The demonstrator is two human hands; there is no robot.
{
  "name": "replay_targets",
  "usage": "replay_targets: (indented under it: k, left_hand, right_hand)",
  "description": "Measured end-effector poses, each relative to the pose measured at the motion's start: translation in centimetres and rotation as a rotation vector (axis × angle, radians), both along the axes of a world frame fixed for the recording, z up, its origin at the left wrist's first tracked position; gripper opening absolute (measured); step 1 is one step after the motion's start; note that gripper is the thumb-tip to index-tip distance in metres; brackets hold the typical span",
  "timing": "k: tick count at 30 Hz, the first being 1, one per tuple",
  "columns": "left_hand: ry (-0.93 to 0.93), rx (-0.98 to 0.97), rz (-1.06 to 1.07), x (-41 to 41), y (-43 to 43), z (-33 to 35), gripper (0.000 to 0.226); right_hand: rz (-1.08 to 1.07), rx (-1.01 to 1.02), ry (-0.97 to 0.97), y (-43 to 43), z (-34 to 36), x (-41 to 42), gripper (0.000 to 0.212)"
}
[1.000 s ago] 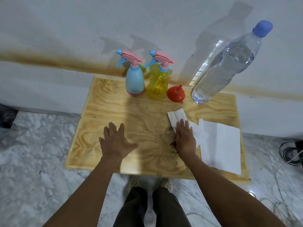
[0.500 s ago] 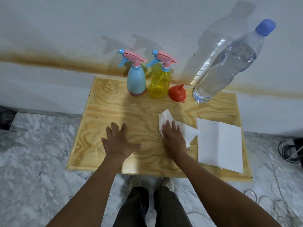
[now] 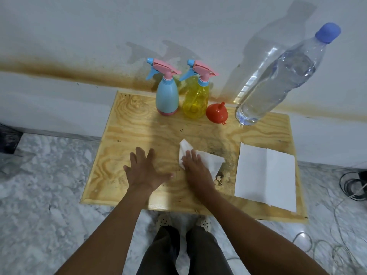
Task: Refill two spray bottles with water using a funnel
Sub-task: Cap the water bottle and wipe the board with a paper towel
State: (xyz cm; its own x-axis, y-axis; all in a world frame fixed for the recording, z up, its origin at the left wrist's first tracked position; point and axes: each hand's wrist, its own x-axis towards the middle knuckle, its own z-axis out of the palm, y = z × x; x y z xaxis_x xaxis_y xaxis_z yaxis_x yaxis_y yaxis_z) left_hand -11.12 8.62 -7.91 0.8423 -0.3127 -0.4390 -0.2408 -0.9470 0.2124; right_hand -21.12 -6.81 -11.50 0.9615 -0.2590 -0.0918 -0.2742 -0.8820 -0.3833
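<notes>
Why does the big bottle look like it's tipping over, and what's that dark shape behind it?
Head view: the wide-angle lens bends things near the edges, so the water bottle looks tilted, though it probably stands straight on the table. Head view: the dark shape on the wall is its shadow, and fainter shadows fall behind the spray bottles.

Plywood table [image 3: 129,124] against wall. Back edge: blue sprayer [image 3: 166,98], yellow sprayer [image 3: 195,102] side by side, funnel [image 3: 216,115] mouth-down, water bottle [image 3: 274,82]. Middle: crumpled tissue [image 3: 209,160]. Right: folded paper [image 3: 266,173].
</notes>
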Motion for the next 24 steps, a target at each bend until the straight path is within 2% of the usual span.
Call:
replay_targets:
  k: [1, 5, 9, 13, 18, 24]
  left_hand:
    - [-0.007, 0.003, -0.003, 0.0, 0.0, 0.0, 0.111]
    - [-0.009, -0.005, 0.001, 0.0, 0.0, -0.1, 0.109]
    - [0.016, -0.025, 0.01, 0.0, 0.1, -0.2, 0.11]
    - [0.02, -0.013, 0.013, 0.0, 0.2, -0.1, 0.115]
    - [0.013, 0.008, -0.005, -0.1, 0.2, 0.0, 0.116]
    - [0.038, 0.036, -0.07, 0.3, 0.6, 0.1, 0.114]
  right_hand:
    - [0.038, 0.025, -0.038, 0.4, 0.0, -0.4, 0.037]
    - [0.24, -0.082, -0.019, -0.9, -0.3, -2.8, 0.045]
    - [0.051, -0.04, 0.046, -2.5, -0.3, -3.0, 0.049]
    - [-0.07, 0.121, -0.005, -1.8, 0.6, 0.3, 0.049]
    - [-0.092, 0.193, 0.108, -1.5, 1.2, 4.6, 0.048]
    - [0.076, 0.247, 0.153, -0.5, 2.0, 2.0, 0.046]
